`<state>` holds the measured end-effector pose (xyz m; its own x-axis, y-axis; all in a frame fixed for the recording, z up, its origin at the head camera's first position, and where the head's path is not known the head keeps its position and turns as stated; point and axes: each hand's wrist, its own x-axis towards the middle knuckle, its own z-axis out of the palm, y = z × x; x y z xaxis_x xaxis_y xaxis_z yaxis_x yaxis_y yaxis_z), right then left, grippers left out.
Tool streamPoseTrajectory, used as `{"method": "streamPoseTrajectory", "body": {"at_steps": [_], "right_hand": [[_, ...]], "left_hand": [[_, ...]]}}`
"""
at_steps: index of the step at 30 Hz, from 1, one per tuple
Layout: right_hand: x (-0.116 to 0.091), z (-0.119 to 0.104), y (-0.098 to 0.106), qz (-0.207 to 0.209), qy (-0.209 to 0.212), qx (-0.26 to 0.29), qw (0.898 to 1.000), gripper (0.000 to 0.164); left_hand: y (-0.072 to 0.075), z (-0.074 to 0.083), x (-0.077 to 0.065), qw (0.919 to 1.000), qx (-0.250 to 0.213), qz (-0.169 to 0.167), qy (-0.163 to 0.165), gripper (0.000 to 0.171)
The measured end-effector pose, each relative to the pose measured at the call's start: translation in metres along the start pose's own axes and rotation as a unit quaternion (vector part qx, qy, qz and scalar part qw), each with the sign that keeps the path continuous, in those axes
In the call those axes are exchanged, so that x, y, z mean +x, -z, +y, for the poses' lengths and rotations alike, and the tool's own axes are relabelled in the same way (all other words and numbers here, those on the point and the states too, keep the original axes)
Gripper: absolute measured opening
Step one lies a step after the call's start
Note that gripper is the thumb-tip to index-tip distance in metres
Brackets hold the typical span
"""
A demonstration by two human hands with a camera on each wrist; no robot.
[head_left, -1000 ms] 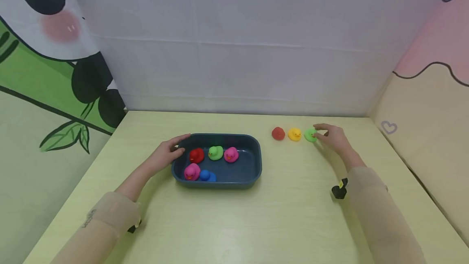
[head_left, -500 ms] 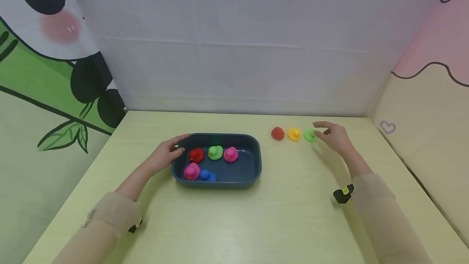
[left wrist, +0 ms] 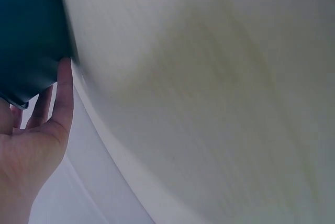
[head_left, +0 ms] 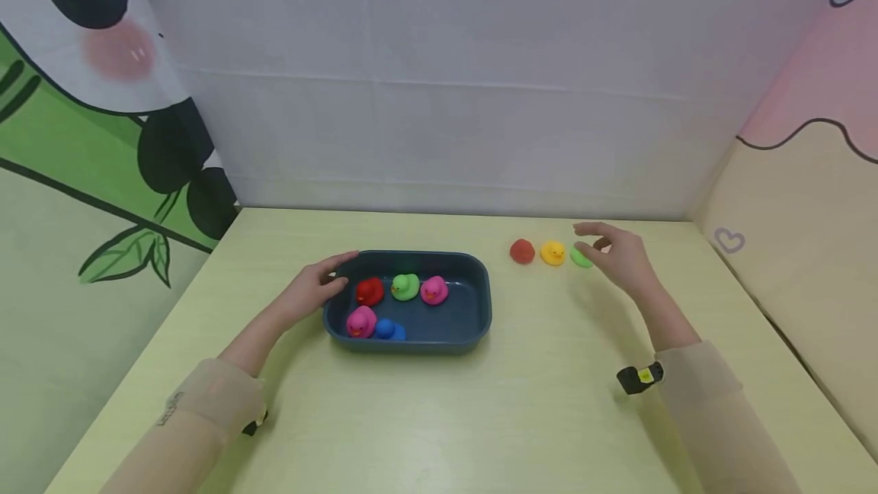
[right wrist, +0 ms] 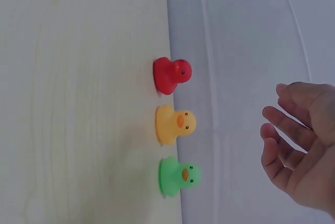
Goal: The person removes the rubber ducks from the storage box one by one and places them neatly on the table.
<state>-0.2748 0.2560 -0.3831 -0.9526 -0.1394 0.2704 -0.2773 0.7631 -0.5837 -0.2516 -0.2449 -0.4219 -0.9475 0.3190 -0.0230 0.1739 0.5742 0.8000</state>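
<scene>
A dark blue tray (head_left: 463,319) holds several rubber ducks: a red duck (head_left: 370,292), a light green duck (head_left: 405,287), two pink ducks (head_left: 434,290) and a blue duck (head_left: 389,329). My left hand (head_left: 309,294) grips the tray's left end, thumb at the rim and fingers against the outer wall. Over the table at the right, my right hand (head_left: 620,256) hovers with loosely bent fingers and nothing in them. Below it stands a green duck (right wrist: 179,176), partly hidden in the head view. A yellow duck (right wrist: 175,124) and another red duck (right wrist: 171,75) complete that row.
The pale wooden table (head_left: 425,418) ends at a white cloth backdrop (head_left: 439,136). Printed walls with cartoon drawings (head_left: 171,151) stand at left and right. A black wrist camera (head_left: 638,378) hangs under the right sleeve.
My right hand has risen a little and shifted left off the green duck, covering more of it in the head view. The left hand and the tray stay put.
</scene>
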Motion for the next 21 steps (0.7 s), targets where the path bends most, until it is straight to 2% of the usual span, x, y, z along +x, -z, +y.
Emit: {"method": "streamPoseTrajectory", "body": {"at_steps": [3, 5, 12, 21], "right_hand": [[-0.002, -0.012, 0.000, 0.012, 0.010, 0.006, 1.000, 0.033], [-0.003, -0.019, 0.000, 0.020, 0.013, 0.011, 1.000, 0.032], [-0.008, -0.047, -0.004, 0.049, 0.037, 0.043, 0.997, 0.030], [-0.018, -0.080, -0.015, 0.069, 0.081, 0.066, 0.992, 0.027]], "left_hand": [[0.001, 0.016, -0.008, 1.0000, -0.003, -0.001, 0.000, 0.051], [0.002, 0.020, -0.010, 1.0000, -0.005, -0.001, 0.002, 0.051], [0.000, -0.012, 0.003, 1.0000, -0.004, 0.002, -0.004, 0.052], [0.000, -0.014, 0.003, 1.0000, -0.005, 0.006, 0.004, 0.052]]}}
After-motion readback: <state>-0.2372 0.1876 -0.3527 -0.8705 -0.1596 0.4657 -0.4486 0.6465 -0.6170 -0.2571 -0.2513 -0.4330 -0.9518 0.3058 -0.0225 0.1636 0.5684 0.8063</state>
